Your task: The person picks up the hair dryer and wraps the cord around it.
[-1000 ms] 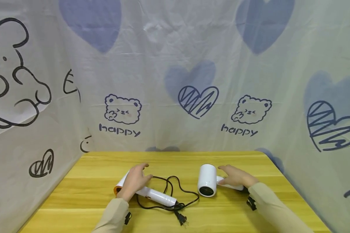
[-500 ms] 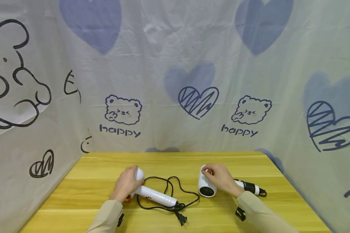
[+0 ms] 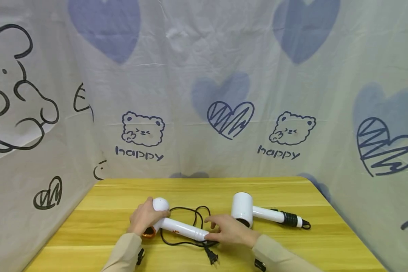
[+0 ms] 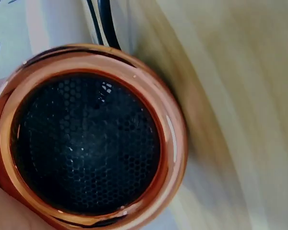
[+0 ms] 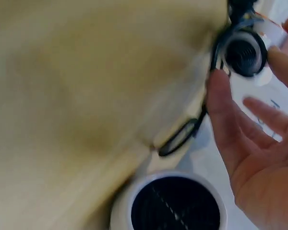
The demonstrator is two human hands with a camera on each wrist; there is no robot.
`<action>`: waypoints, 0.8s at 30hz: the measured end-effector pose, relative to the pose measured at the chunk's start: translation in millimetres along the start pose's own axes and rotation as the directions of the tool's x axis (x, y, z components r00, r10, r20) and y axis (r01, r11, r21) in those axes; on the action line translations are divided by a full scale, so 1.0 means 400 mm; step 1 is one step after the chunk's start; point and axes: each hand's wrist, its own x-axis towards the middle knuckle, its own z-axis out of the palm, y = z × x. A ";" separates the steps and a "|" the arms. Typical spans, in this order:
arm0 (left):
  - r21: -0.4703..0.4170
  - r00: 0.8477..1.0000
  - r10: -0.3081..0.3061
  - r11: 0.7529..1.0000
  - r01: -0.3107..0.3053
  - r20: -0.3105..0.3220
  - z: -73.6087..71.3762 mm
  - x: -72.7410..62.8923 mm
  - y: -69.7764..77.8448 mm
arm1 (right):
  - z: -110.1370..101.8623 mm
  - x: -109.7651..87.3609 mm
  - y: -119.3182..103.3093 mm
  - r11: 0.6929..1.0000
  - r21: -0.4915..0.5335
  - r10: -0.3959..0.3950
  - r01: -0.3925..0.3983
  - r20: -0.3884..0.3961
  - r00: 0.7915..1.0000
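A white hair dryer (image 3: 181,228) with a copper-coloured ring lies on the wooden table at left, its handle pointing right. My left hand (image 3: 144,217) grips its rounded head, fingers over the far side and thumb near the handle joint. The left wrist view is filled by the dark mesh inside the copper ring (image 4: 177,139). At the handle's end is my right hand (image 3: 232,231), thumb and fingers spread to either side of it. In the right wrist view, that handle end (image 5: 242,55) appears between thumb and forefinger, beside the black cord (image 5: 199,127).
A second white hair dryer (image 3: 242,206) lies to the right, its cord (image 3: 290,219) wound round the handle. The first dryer's plug (image 3: 211,256) lies toward the front of the table (image 3: 98,211). Printed white cloth (image 3: 187,158) hangs behind and at both sides.
My right hand has moved left from the second hair dryer, past its head, to the first dryer's handle end. My left hand has kept its grip, turning the first dryer's head slightly.
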 end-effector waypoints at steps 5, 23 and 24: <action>-0.078 1.000 -0.015 0.997 0.015 0.006 0.000 0.003 -0.005 | 0.023 0.001 -0.009 0.998 -0.038 0.053 -0.055 -0.037 0.998; -0.686 0.984 -0.160 0.725 0.064 -0.077 0.004 0.016 0.070 | -0.052 0.040 -0.033 0.643 0.765 0.431 -0.028 -0.331 0.839; -0.699 0.983 -0.158 0.714 0.048 -0.094 0.005 0.015 0.079 | -0.057 0.041 -0.035 0.621 0.784 0.430 -0.013 -0.327 0.841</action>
